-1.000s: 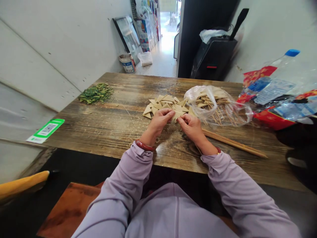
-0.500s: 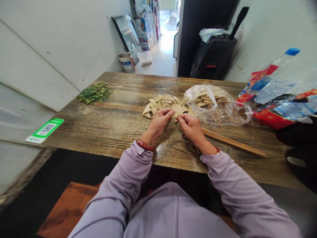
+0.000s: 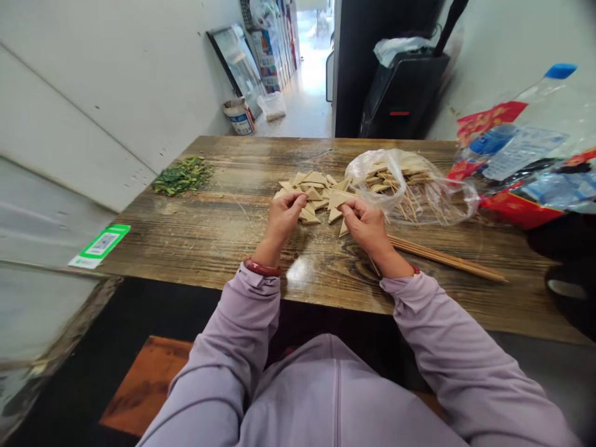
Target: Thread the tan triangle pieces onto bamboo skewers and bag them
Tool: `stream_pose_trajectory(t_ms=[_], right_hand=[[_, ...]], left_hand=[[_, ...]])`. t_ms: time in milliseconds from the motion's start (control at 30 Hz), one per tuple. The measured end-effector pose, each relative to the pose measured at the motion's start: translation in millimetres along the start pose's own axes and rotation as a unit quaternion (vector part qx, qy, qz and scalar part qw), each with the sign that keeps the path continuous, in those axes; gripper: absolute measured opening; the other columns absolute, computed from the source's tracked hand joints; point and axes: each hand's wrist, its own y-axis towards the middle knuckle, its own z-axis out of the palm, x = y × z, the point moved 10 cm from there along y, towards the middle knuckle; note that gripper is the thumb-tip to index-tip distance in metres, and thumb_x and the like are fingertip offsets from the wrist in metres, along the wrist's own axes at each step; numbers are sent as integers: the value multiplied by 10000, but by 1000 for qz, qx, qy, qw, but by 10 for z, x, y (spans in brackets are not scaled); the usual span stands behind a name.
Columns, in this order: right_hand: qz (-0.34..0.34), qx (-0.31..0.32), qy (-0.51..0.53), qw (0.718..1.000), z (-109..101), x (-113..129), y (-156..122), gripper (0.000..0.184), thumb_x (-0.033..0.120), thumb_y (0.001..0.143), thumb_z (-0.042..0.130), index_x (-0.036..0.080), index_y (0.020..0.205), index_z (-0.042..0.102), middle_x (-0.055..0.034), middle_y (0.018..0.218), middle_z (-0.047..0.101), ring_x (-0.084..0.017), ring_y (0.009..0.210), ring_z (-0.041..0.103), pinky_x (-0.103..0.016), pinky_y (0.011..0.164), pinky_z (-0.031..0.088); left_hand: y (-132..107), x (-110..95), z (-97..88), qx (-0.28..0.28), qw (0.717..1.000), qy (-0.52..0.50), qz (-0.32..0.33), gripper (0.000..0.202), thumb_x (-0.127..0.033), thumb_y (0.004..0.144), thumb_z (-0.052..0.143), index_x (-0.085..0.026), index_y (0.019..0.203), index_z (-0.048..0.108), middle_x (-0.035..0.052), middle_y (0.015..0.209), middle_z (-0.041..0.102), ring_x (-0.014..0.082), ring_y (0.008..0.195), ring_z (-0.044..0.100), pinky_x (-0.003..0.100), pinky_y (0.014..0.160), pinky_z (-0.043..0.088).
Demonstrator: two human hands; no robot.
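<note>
A heap of tan triangular tofu pieces [image 3: 313, 185] lies on the wooden table [image 3: 218, 230]. My left hand [image 3: 282, 217] is closed at the heap's near edge, fingertips pinched on a piece there. My right hand [image 3: 367, 225] is closed on a skewer with triangular pieces [image 3: 341, 200] threaded on it, held just right of the heap. A bundle of bamboo skewers [image 3: 447, 259] lies on the table to the right of my right wrist. Both arms wear lilac sleeves.
A clear plastic bag [image 3: 410, 186] holding skewered pieces sits right of the heap. Green chopped leaves [image 3: 182, 176] lie at the far left. Bottles and red packets [image 3: 521, 167] crowd the right edge. A green sticker [image 3: 99, 246] is on the left ledge. A bucket [image 3: 239, 117] stands on the floor beyond.
My hands have drawn apart: the left went to the heap's edge, the right kept the skewered pieces. The camera tilted slightly, shifting the scene.
</note>
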Motion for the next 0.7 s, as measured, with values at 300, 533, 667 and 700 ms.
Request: stream_pose_trajectory(t_ms=[300,533,667,700], right_hand=[[-3,-10,13,1000,-32,24,15,227,369,873,543,195,753,626,39,550,503,-121,533,452,-264,559,347],[-7,-3,19,1000,-16,19,3,230,383,882,553,200,762,624,41,553,501,-121,521,444,-263,539,341],[-9,3,24,1000,3,34,3,228,384,881,546,205,764,624,29,567,525,-131,544,482,-261,544,355],[-9,4,25,1000,5,38,2,229,386,882,544,206,765,626,28,567,527,-132,545,486,-260,544,357]], left_hand=[[-12,-3,-279,5,926,362,109,169,-233,882,616,-171,889,773,81,887,662,213,860,599,362,862,476],[-92,125,-142,87,872,468,113,277,-259,830,693,-168,1080,768,125,1021,655,278,1006,581,425,952,466],[-129,100,-39,103,840,516,133,371,-200,844,629,-183,1193,751,143,1084,636,300,1060,559,444,970,451],[-138,74,-5,107,831,527,142,373,-186,854,607,-192,1197,752,144,1091,632,303,1075,552,448,973,444]])
